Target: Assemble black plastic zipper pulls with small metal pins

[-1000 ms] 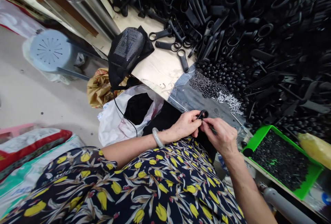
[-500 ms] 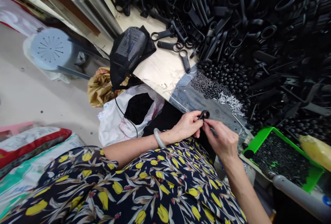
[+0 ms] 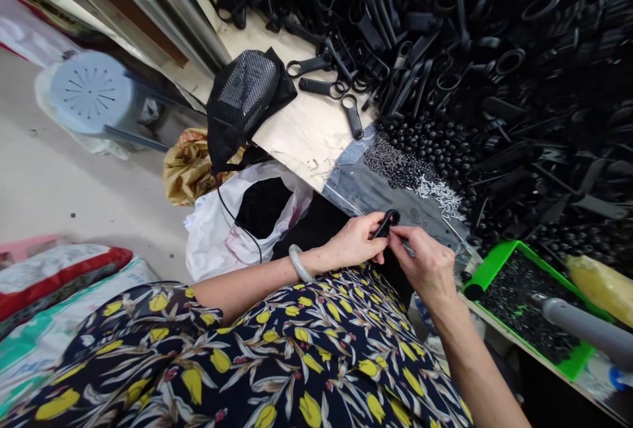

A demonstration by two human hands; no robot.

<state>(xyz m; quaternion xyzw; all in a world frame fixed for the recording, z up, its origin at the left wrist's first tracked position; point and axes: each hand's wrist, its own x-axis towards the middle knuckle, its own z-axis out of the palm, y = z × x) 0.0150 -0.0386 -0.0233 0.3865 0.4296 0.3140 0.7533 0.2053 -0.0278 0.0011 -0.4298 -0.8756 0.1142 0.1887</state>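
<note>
My left hand (image 3: 359, 239), with a pale bangle (image 3: 299, 263) at its wrist, is closed around a black plastic part with a ringed end (image 3: 386, 222). Against the ring of that part, the thumb and fingers of my right hand (image 3: 424, 255) are pinched together. Whether the right fingertips hold something small or just the part's edge cannot be made out. Both hands are over my lap at the table's edge. Just beyond them lie silver pins (image 3: 440, 196), tiny dark pieces (image 3: 390, 159) and round black beads (image 3: 438, 141).
Similar black ringed parts (image 3: 352, 115) are heaped across the table. A green tray (image 3: 499, 256) of small black pieces stands at right, with a grey cylindrical tool (image 3: 583, 326) over it. A black mesh bag (image 3: 247, 98), a white plastic bag (image 3: 217, 243) and a blue-grey stool (image 3: 91, 91) are at left.
The black part has turned slightly in my left hand, showing more of its length. My right hand stays at its ring. The grey tool has shifted up over the green tray.
</note>
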